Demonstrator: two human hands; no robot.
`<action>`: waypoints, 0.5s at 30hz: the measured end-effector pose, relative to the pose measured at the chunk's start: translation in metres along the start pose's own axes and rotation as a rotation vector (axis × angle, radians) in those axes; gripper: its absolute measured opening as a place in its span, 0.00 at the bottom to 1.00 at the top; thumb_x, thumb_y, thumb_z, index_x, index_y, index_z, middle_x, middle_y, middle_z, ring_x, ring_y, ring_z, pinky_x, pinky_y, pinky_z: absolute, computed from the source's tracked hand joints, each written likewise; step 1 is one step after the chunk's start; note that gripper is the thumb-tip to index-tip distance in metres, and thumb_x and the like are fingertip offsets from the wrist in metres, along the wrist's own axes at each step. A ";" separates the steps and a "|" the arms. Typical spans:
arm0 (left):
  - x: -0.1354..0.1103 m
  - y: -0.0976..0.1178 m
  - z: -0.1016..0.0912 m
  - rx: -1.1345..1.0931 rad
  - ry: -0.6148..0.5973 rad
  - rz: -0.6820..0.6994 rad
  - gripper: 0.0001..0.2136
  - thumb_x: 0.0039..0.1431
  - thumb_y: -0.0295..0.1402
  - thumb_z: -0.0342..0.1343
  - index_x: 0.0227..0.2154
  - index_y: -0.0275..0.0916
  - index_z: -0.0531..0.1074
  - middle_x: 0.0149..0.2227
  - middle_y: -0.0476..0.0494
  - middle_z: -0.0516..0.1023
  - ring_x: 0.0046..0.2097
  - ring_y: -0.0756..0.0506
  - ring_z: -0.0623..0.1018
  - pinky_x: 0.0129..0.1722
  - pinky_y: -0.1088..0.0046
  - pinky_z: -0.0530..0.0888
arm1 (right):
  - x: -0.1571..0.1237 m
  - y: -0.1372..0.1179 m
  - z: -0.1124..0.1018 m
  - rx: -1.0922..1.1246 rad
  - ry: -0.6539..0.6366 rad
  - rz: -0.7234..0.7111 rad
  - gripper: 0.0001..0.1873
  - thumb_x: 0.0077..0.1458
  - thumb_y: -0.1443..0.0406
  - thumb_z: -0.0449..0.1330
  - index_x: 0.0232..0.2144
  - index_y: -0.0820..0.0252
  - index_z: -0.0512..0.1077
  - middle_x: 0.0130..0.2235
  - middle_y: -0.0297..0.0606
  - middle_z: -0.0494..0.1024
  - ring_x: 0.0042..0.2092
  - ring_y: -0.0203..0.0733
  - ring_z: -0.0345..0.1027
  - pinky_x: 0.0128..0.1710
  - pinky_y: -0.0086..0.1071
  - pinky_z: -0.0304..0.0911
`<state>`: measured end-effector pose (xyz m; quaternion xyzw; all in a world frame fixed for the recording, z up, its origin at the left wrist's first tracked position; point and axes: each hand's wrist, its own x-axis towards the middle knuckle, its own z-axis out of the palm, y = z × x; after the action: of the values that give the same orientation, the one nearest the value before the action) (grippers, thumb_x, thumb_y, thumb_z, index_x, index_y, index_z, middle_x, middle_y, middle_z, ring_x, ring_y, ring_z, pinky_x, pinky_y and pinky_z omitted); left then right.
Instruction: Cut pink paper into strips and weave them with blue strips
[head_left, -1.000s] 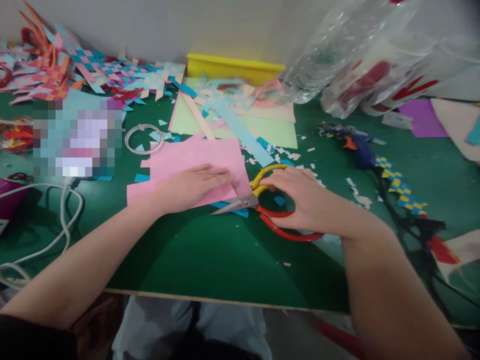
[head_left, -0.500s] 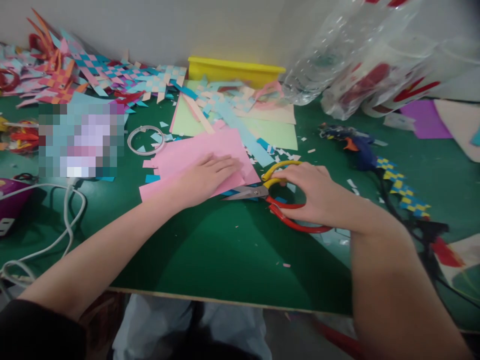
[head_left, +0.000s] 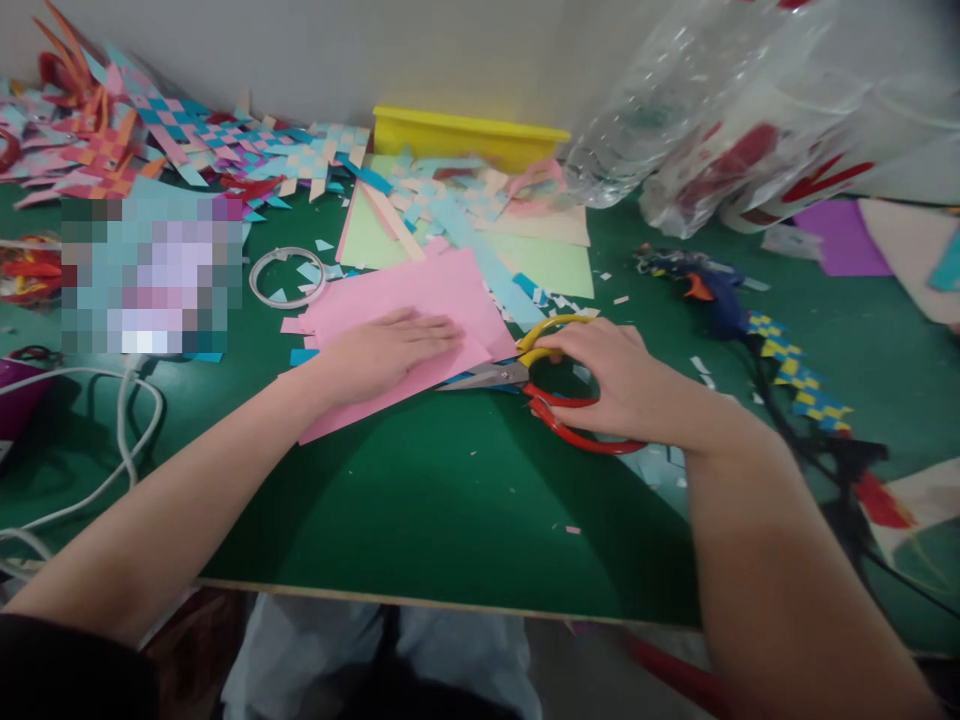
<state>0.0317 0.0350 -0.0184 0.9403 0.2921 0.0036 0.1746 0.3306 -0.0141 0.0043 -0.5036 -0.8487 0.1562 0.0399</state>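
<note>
Flat on a pink sheet of paper [head_left: 450,285] lies my left hand [head_left: 394,350], its fingers stretched out and pressing down. The lower pink layer sticks out past the near edge, below the palm. My right hand [head_left: 600,365] grips scissors [head_left: 561,402] with one yellow and one red handle, thumb on the red side and fingers at the yellow. Their blades point left along the paper's near right edge, looking nearly closed. Blue strips [head_left: 304,357] show partly from beneath the pink paper. A white tape ring [head_left: 259,290] sits just left of the sheet.
Woven paper strips [head_left: 217,135] pile up at the back left. A yellow tray [head_left: 469,135] stands by the wall, with plastic-wrapped cups [head_left: 787,150] to its right. A glue gun [head_left: 724,300] and cable lie at right; a white cable [head_left: 124,420] runs at left.
My left hand has slid a little left, and the lower pink layer has turned, its near corner now further toward me. The scissors have shifted slightly left and stay in my right hand.
</note>
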 end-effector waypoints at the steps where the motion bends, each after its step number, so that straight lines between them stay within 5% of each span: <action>1: 0.000 0.000 0.000 0.002 0.003 0.001 0.28 0.65 0.22 0.33 0.67 0.40 0.55 0.69 0.52 0.54 0.70 0.54 0.50 0.69 0.67 0.43 | 0.001 -0.001 0.000 -0.001 0.003 -0.004 0.20 0.50 0.54 0.59 0.46 0.49 0.68 0.47 0.42 0.74 0.52 0.59 0.66 0.52 0.56 0.58; 15: 0.001 -0.004 0.002 0.009 0.016 0.035 0.27 0.66 0.24 0.33 0.67 0.41 0.56 0.69 0.54 0.55 0.70 0.54 0.51 0.69 0.68 0.43 | 0.002 -0.006 -0.003 0.014 -0.029 -0.023 0.20 0.53 0.53 0.57 0.47 0.50 0.69 0.49 0.41 0.76 0.53 0.57 0.66 0.51 0.52 0.58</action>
<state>0.0303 0.0381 -0.0213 0.9459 0.2771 0.0128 0.1681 0.3258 -0.0143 0.0089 -0.4910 -0.8540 0.1690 0.0328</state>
